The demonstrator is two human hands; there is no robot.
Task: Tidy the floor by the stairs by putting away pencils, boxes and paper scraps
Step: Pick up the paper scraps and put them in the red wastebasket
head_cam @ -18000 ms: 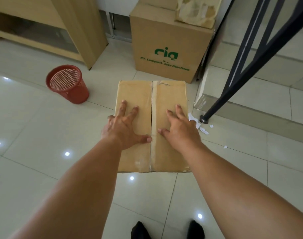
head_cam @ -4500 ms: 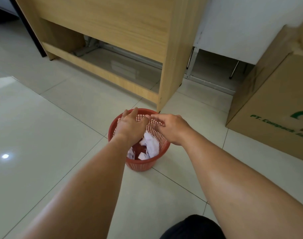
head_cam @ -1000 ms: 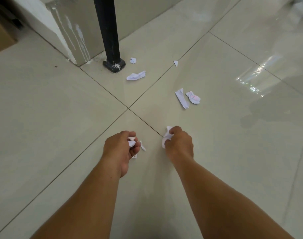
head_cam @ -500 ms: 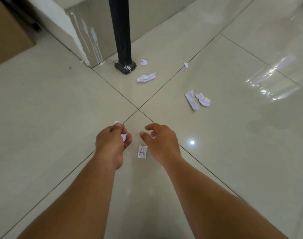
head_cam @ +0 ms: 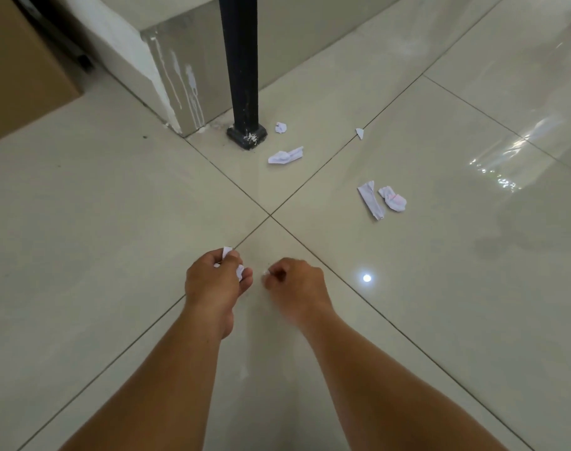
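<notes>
Beyond both hands lie loose paper scraps; left hand clutches scraps, right hand pinches closed.

Large glossy cream tiles cover the floor, their thin dark grout lines meeting in a cross near the middle of the view. A black metal post rises from a square foot flecked with white, standing just beside the corner of a grey stair step streaked with pale drips; the step's left face is white. A brown cardboard surface fills the upper left corner. A small round ceiling light reflects off the tiles at right, and a broad bright glare spreads across the far right.
</notes>
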